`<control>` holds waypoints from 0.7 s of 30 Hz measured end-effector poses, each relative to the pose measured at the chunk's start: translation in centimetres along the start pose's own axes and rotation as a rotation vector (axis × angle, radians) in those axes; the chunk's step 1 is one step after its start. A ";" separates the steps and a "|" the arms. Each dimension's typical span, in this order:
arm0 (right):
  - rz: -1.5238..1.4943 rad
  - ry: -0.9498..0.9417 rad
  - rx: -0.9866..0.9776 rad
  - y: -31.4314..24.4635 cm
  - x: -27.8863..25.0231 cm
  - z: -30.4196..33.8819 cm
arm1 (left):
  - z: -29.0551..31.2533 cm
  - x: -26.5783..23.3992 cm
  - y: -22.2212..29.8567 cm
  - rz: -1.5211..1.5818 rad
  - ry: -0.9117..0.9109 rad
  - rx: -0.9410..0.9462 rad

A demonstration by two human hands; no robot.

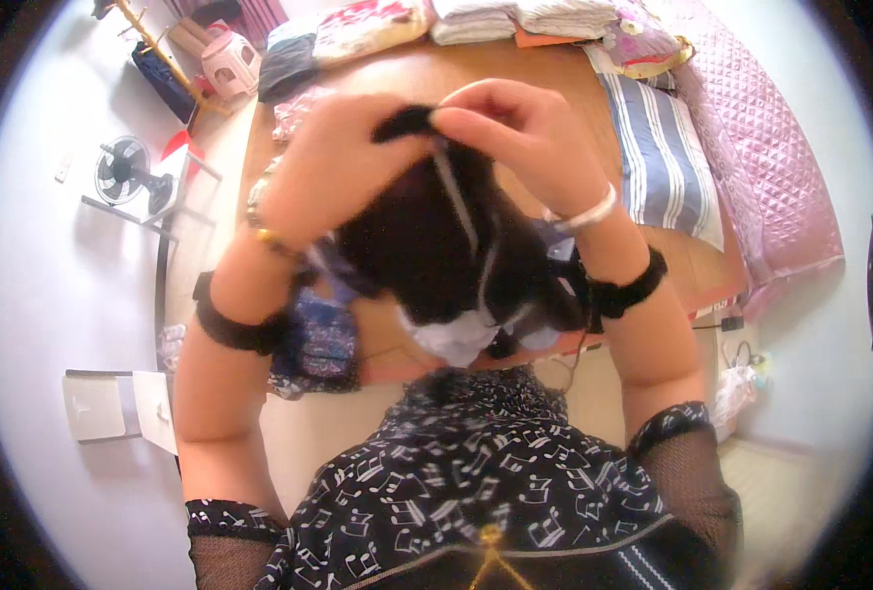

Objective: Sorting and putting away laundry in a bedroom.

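Raised in front of me hangs a black garment with a pale stripe or cord down it; its exact kind is hidden by folds and blur. My left hand grips its top edge with fingers curled over the cloth. At the same edge, my right hand pinches the fabric between thumb and fingers. Below the garment lies a white cloth, partly covered. A dark blue patterned cloth rests at the table's near edge, under my left forearm.
Folded textiles line the far side of the wooden surface. At right are a striped pillow and a pink quilted cover. A black fan, a pink stool and a wooden rack stand to the left.
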State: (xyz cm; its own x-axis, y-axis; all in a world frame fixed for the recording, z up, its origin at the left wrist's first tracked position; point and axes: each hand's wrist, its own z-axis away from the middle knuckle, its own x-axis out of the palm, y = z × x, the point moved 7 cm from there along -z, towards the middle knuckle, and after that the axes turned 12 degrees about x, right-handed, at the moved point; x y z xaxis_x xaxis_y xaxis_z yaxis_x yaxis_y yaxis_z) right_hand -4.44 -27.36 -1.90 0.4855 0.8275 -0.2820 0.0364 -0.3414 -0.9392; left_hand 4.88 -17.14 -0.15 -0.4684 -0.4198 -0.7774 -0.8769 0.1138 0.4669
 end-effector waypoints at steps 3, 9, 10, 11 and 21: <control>-0.217 0.028 0.031 3.7 0.4 4.2 | 0.2 -1.1 -0.4 0.062 0.112 -0.074; 0.334 0.122 0.118 11.9 6.2 10.8 | 0.5 -4.1 1.3 0.247 0.379 -0.207; 0.303 0.160 0.114 12.9 6.5 10.8 | 0.2 -4.6 1.9 0.248 0.410 -0.151; 0.271 0.198 0.110 13.3 6.7 10.8 | 0.0 -4.9 2.4 0.257 0.418 -0.154; 0.002 0.616 0.094 10.3 -6.8 5.4 | 4.5 -12.5 -1.7 0.013 0.372 -0.268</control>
State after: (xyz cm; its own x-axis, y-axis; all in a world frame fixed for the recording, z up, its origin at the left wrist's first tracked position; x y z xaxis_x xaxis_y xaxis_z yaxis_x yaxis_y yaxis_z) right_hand -12.09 -34.07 -10.73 0.9011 0.4086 -0.1452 -0.0283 -0.2787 -0.9600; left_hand 11.75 -8.07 6.84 -0.3661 -0.7204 -0.5891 -0.7895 -0.0947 0.6064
